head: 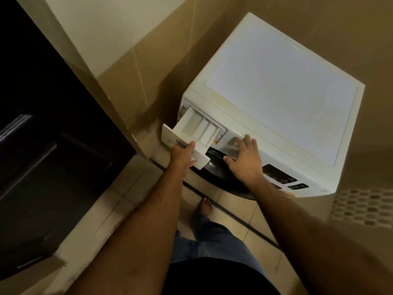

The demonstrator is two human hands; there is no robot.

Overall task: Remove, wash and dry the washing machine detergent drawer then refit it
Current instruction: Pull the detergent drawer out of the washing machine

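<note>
You're gripping the detergent drawer (196,129) front w/ left hand (182,155), drawer partly out of washing machine (276,99), right hand (244,160) spread flat on panel, bracing; removal step, next probably needs releasing its catch.

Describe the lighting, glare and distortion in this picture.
Head view: dim, warm light; the washing machine top glares pale and washed out; the dark cabinet at left loses detail in shadow; wide-angle distortion bends the wall lines; the detergent drawer and both hands stay fairly sharp.

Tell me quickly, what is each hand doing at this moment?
Left hand: grips the front panel of the detergent drawer.
Right hand: open, fingers spread flat on the washing machine front.
</note>
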